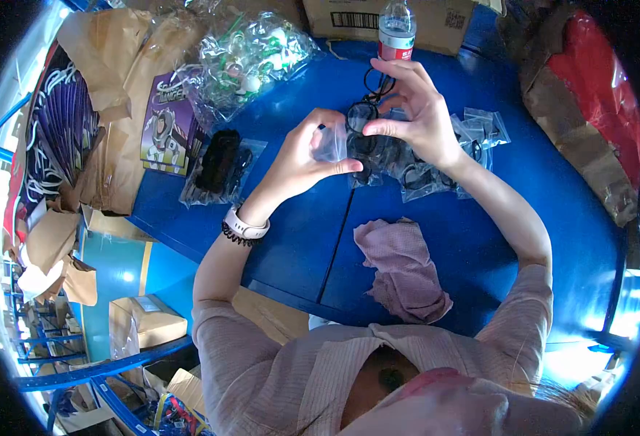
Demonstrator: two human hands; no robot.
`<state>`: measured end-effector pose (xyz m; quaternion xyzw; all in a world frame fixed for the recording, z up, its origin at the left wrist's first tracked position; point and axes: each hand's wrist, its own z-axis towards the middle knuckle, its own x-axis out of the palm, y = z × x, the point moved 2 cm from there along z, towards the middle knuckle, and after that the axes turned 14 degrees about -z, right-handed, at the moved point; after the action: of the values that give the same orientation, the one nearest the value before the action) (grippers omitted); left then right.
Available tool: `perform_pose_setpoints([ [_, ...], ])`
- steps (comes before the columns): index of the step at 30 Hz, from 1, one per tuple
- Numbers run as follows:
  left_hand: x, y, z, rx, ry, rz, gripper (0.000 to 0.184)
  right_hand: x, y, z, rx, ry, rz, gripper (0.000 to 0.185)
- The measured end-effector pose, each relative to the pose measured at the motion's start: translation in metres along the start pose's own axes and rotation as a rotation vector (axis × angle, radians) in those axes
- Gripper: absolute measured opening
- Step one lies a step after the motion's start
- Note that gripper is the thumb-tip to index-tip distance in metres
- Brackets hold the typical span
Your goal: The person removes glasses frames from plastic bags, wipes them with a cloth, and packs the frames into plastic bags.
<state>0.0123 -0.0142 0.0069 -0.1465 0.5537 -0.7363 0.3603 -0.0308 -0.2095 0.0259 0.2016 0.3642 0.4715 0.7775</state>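
My left hand grips a small clear plastic bag, its thumb and fingers curved around the bag's side. Close by on the right, my right hand pinches a thin black item with round loops; one loop hangs near the bag's edge and another shows higher up. Whether the item is glasses or a coiled cord I cannot tell. Under and behind both hands lie several clear bags with black looped items, partly hidden by my right hand and wrist.
A pink cloth lies on the blue table. A water bottle stands at the back. Left are black items in bags, a purple printed box and a heap of clear-wrapped pieces. A carton with red lining sits right.
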Motion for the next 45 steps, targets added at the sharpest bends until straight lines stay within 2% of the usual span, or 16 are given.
perform_pose_setpoints([
  [5,0.0,0.004,0.0,0.033,-0.03,0.014,0.063,0.007,0.003,-0.003,0.009,0.024,-0.01,0.073],
  [10,0.004,0.009,-0.005,-0.092,-0.063,0.004,0.061,0.008,0.0,-0.005,-0.011,0.037,-0.045,0.073],
  [15,0.011,0.001,-0.004,0.026,0.012,-0.145,0.057,0.005,-0.004,-0.004,0.017,0.049,-0.069,0.073],
  [19,0.007,0.001,-0.004,-0.112,0.042,-0.302,0.053,0.004,-0.003,-0.004,0.026,0.04,-0.106,0.071],
  [24,0.002,0.012,-0.002,-0.107,0.094,-0.249,0.049,0.003,-0.003,-0.005,0.063,0.082,-0.103,0.07],
  [30,0.0,0.007,-0.001,-0.108,0.024,-0.158,0.048,0.001,0.002,-0.003,0.031,0.077,-0.127,0.069],
  [39,0.01,0.007,-0.006,-0.071,-0.044,-0.063,0.05,0.004,0.003,-0.006,0.133,0.082,-0.251,0.068],
  [45,0.015,0.003,-0.007,-0.008,-0.041,-0.013,0.051,0.005,0.001,-0.006,0.191,0.165,-0.194,0.068],
])
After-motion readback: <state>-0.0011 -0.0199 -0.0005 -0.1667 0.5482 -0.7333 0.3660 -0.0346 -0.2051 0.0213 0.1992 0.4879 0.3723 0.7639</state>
